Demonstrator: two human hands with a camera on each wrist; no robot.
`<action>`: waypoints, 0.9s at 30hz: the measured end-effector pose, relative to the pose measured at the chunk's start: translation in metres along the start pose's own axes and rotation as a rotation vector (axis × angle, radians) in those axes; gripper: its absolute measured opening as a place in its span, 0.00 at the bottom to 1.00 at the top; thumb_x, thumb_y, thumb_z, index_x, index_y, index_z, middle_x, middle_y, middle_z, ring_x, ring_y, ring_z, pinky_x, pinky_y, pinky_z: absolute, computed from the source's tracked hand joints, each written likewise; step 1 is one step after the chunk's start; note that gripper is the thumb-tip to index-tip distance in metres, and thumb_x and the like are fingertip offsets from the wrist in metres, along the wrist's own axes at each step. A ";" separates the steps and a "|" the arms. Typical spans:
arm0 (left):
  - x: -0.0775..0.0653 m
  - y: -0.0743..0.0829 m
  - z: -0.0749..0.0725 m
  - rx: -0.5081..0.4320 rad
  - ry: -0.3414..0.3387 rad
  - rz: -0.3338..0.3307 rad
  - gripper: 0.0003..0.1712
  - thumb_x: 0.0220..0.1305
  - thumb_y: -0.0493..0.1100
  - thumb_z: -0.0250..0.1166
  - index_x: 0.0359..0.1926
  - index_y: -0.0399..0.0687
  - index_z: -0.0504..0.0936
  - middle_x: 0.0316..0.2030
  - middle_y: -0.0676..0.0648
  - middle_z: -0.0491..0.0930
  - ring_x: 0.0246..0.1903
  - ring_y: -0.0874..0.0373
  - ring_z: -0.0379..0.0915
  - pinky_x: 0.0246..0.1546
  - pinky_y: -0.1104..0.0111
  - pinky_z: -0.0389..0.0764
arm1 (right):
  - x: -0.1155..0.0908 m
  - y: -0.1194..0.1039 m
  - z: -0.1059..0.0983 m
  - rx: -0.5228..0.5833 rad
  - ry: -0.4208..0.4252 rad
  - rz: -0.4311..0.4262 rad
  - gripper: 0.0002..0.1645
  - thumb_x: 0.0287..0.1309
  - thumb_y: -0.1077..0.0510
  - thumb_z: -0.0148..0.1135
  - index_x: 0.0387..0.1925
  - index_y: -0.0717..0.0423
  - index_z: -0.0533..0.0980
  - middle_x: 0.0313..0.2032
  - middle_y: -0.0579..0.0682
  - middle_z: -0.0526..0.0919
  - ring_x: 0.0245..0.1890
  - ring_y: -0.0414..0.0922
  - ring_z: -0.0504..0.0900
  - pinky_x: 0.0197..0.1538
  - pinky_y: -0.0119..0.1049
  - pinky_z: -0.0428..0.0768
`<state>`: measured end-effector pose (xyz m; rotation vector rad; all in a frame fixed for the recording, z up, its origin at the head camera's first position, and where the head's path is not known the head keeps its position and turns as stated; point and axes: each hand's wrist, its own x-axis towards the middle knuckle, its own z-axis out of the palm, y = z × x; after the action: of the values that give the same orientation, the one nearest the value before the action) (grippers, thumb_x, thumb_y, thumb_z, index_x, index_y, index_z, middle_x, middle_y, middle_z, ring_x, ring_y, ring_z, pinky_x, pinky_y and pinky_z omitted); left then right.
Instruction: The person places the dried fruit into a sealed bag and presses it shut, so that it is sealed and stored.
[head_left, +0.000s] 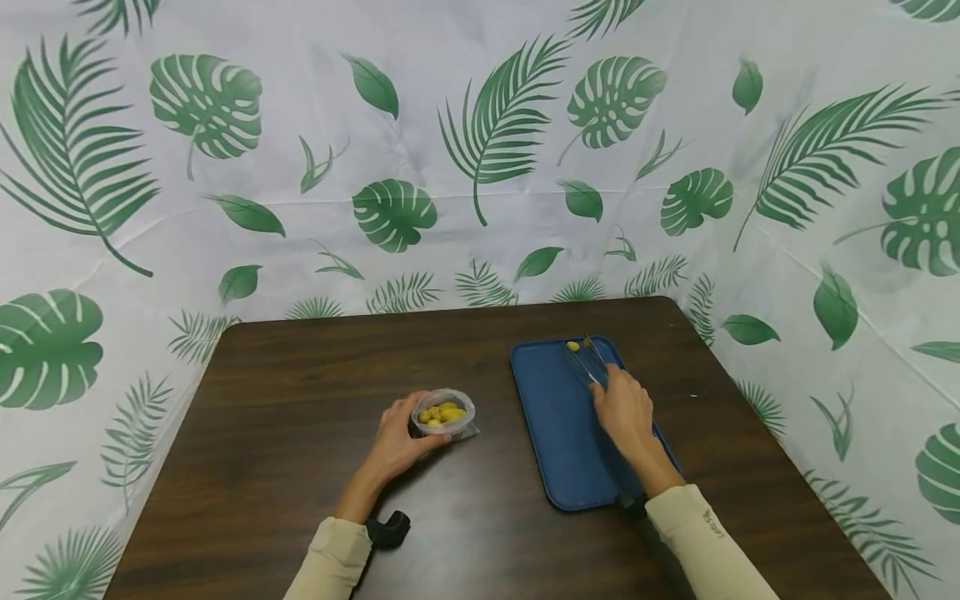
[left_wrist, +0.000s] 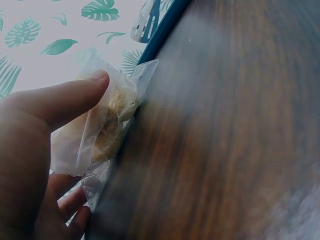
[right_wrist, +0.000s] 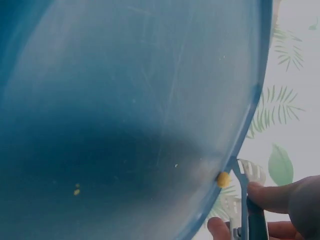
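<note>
My left hand [head_left: 396, 437] grips the side of a clear plastic bag [head_left: 467, 403] on the table, thumb and fingers around it. Its mouth stands wide, showing several small yellow pieces [head_left: 442, 413] inside. The left wrist view shows the thumb on the bag [left_wrist: 75, 142]. Over the far end of a blue tray [head_left: 558, 442], my right hand [head_left: 624, 407] holds slotted metal tongs [right_wrist: 257, 220], their arms spread apart. One yellow piece [head_left: 573, 346] is at the tray's far end, beside the tong tips; the right wrist view shows this piece [right_wrist: 223, 180] near the tray's rim.
Small yellow crumbs [right_wrist: 76, 192] dot the tray. Both things are on a dark wooden table [head_left: 300, 392], the tray to the right of the bag. A white leaf-print cloth [head_left: 300, 167] hangs behind the table and along its right side.
</note>
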<state>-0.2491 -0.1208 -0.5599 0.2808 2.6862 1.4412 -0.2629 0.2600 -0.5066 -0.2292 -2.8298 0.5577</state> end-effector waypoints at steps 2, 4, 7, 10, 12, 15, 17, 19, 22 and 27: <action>-0.002 -0.002 -0.002 0.006 -0.002 -0.007 0.46 0.52 0.60 0.80 0.71 0.63 0.72 0.62 0.43 0.76 0.64 0.41 0.64 0.60 0.40 0.68 | -0.002 0.000 0.005 0.005 -0.008 0.008 0.30 0.69 0.54 0.64 0.65 0.68 0.73 0.55 0.71 0.83 0.48 0.72 0.84 0.47 0.67 0.80; -0.002 -0.004 -0.003 0.019 -0.005 -0.008 0.46 0.52 0.61 0.80 0.71 0.63 0.72 0.62 0.43 0.76 0.63 0.42 0.64 0.60 0.40 0.68 | -0.003 0.002 0.008 0.002 -0.011 0.010 0.29 0.68 0.54 0.65 0.64 0.68 0.73 0.55 0.71 0.83 0.49 0.72 0.84 0.48 0.67 0.79; -0.002 -0.004 -0.001 0.028 -0.004 -0.006 0.46 0.52 0.62 0.79 0.71 0.63 0.72 0.62 0.43 0.75 0.63 0.42 0.65 0.59 0.40 0.69 | 0.000 0.004 0.008 0.002 -0.012 0.003 0.29 0.68 0.55 0.65 0.64 0.68 0.74 0.55 0.71 0.83 0.49 0.71 0.84 0.49 0.67 0.79; -0.001 -0.003 0.001 0.030 0.010 0.000 0.46 0.52 0.61 0.79 0.71 0.63 0.72 0.61 0.44 0.76 0.62 0.43 0.65 0.58 0.41 0.70 | 0.005 0.006 0.005 0.005 -0.026 -0.013 0.28 0.68 0.55 0.65 0.63 0.68 0.74 0.54 0.71 0.83 0.48 0.71 0.84 0.48 0.66 0.79; -0.001 -0.002 0.002 0.029 0.015 0.003 0.46 0.52 0.61 0.80 0.71 0.63 0.72 0.62 0.44 0.76 0.62 0.44 0.66 0.59 0.42 0.70 | 0.009 0.006 0.004 0.006 -0.029 -0.026 0.28 0.68 0.56 0.66 0.63 0.67 0.75 0.53 0.71 0.84 0.47 0.70 0.85 0.47 0.65 0.80; -0.001 -0.002 0.002 0.027 0.017 0.006 0.46 0.52 0.60 0.80 0.71 0.63 0.72 0.62 0.45 0.76 0.62 0.44 0.66 0.59 0.41 0.69 | 0.014 0.006 0.005 0.000 -0.038 -0.047 0.26 0.68 0.56 0.66 0.62 0.67 0.76 0.50 0.71 0.86 0.44 0.69 0.86 0.45 0.64 0.81; -0.003 -0.004 0.002 0.024 0.015 -0.003 0.46 0.52 0.60 0.80 0.71 0.63 0.72 0.63 0.45 0.76 0.62 0.43 0.65 0.60 0.41 0.69 | 0.016 0.006 0.007 -0.006 -0.048 -0.062 0.25 0.68 0.57 0.65 0.62 0.66 0.76 0.49 0.71 0.86 0.43 0.69 0.86 0.44 0.64 0.81; -0.004 -0.005 0.003 0.022 0.015 -0.006 0.46 0.52 0.60 0.80 0.71 0.63 0.72 0.63 0.46 0.76 0.63 0.43 0.65 0.61 0.41 0.68 | 0.017 0.006 0.007 -0.008 -0.049 -0.066 0.22 0.68 0.59 0.64 0.60 0.65 0.78 0.46 0.71 0.87 0.41 0.69 0.86 0.43 0.64 0.81; -0.003 -0.005 0.003 0.020 0.013 -0.005 0.46 0.52 0.61 0.79 0.71 0.64 0.71 0.63 0.46 0.76 0.64 0.43 0.65 0.60 0.40 0.69 | 0.017 0.006 0.006 -0.008 -0.041 -0.062 0.18 0.68 0.60 0.63 0.57 0.63 0.80 0.44 0.70 0.87 0.40 0.69 0.86 0.41 0.64 0.81; 0.000 -0.003 0.001 0.013 0.008 0.004 0.47 0.52 0.61 0.79 0.71 0.64 0.71 0.62 0.45 0.76 0.63 0.44 0.65 0.59 0.42 0.70 | 0.016 0.007 0.004 -0.012 -0.033 -0.069 0.19 0.69 0.60 0.63 0.57 0.64 0.79 0.43 0.71 0.87 0.40 0.70 0.86 0.42 0.65 0.80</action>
<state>-0.2499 -0.1220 -0.5630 0.2823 2.7039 1.4287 -0.2789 0.2679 -0.5092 -0.1247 -2.8611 0.5344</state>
